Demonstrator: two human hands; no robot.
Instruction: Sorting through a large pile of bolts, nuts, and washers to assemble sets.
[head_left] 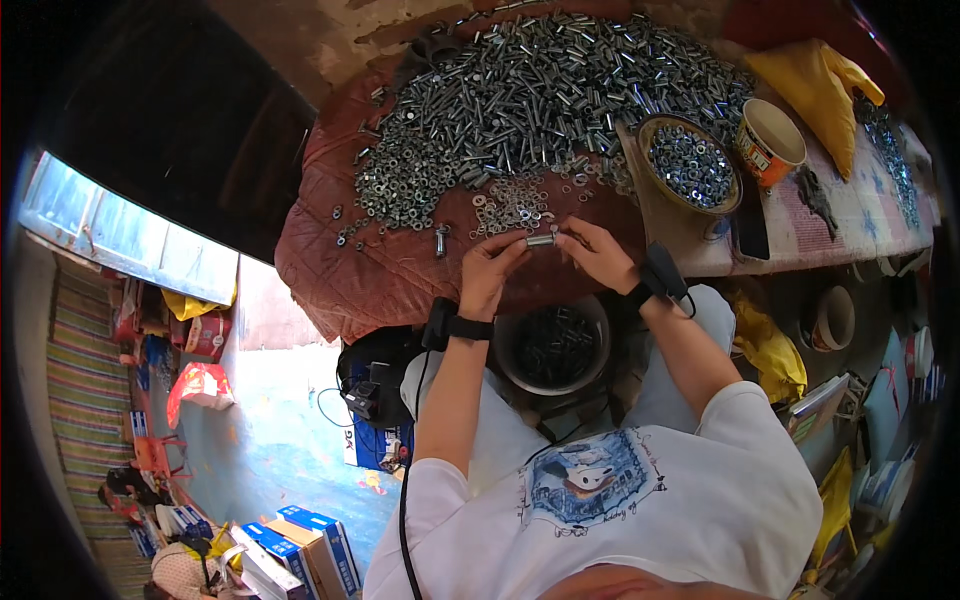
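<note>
Just over the near edge of a red quilted cloth, my left hand pinches a short silver bolt that lies level, pointing right. My right hand is closed at the bolt's right end, its fingertips on a small metal piece too small to name. Flat washers lie loose just beyond my hands. A heap of nuts spreads to their left, with a large mound of bolts behind. One bolt stands apart, left of my left hand.
A bowl of nuts and a white-and-orange tub stand at the right, near a yellow bag. Below my hands, a metal basin between my knees holds dark bolts. Boxes sit on the floor at lower left.
</note>
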